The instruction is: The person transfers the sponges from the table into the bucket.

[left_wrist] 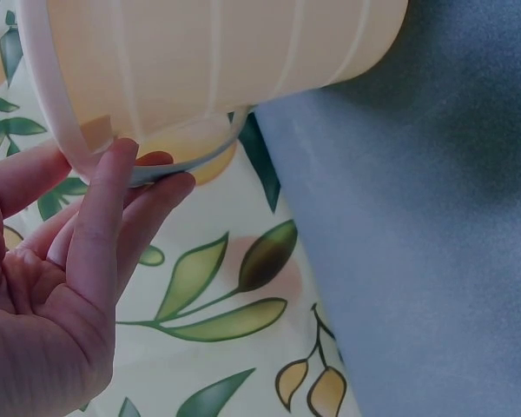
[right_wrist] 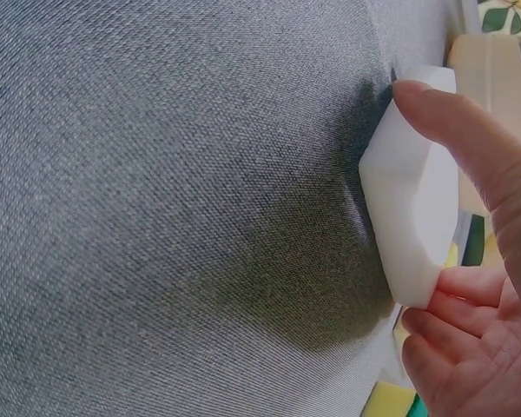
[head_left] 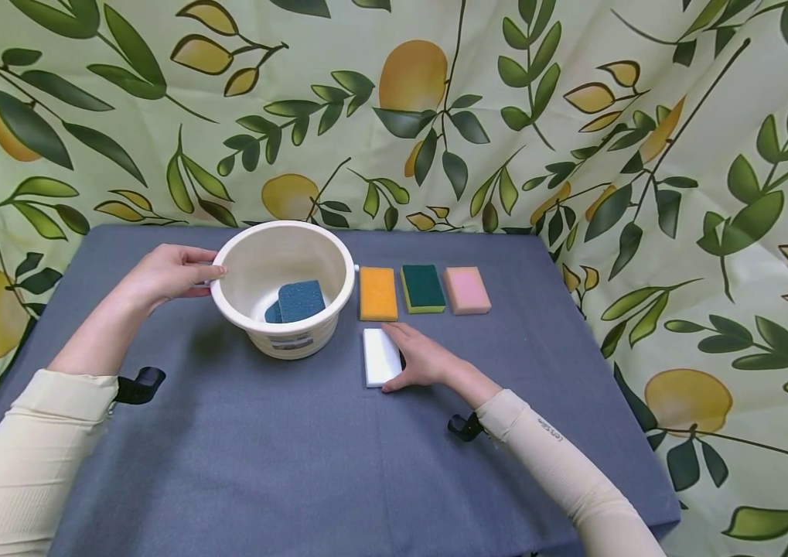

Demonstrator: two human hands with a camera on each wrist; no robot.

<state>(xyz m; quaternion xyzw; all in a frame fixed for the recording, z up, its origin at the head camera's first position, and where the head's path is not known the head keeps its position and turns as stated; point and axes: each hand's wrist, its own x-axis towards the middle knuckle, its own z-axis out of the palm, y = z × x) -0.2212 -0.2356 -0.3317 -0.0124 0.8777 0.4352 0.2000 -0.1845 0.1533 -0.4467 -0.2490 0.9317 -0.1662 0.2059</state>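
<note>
A cream plastic bucket [head_left: 285,232] stands at the back left of the table, with blue sponges [head_left: 301,301] lying inside. My left hand [head_left: 174,275] pinches its rim at the left side; in the left wrist view the fingers also touch the thin bucket handle [left_wrist: 191,163]. To the right of the bucket, a white block sponge [head_left: 380,357] is on the table. My right hand [head_left: 424,357] grips it by its two ends, thumb [right_wrist: 430,109] at the near end and fingers at the far end. How far it is lifted, if at all, I cannot tell.
Behind the white sponge, an orange sponge [head_left: 378,294], a green-and-yellow scouring sponge [head_left: 424,288] and a pink sponge [head_left: 466,291] lie in a row. A blue-grey cloth [head_left: 282,464] covers the table. Leaf-and-fruit printed fabric [head_left: 366,170] hangs behind and beside it.
</note>
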